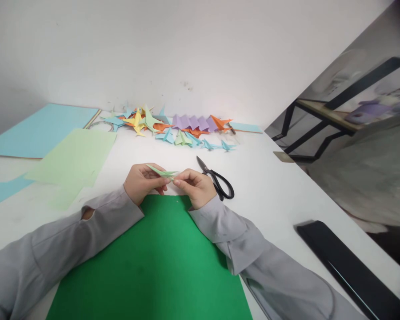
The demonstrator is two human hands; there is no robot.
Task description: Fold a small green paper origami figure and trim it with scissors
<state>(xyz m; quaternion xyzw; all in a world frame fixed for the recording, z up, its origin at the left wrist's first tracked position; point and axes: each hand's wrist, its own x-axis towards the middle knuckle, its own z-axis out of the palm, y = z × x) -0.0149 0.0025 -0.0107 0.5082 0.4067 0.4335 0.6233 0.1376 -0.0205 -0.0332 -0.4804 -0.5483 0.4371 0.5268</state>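
Observation:
A small folded piece of light green paper is pinched between my two hands, above the far edge of a green sheet. My left hand holds its left part, thumb on the near side. With thumb and forefinger closed, my right hand grips its right end. The fingertips of both hands nearly meet. Black-handled scissors lie just right of my right hand, blades pointing away to the left.
Folded paper figures in several colours and a pleated purple strip lie along the wall. Light green sheets and a blue pad are at left. A long black object lies at right, near the table edge.

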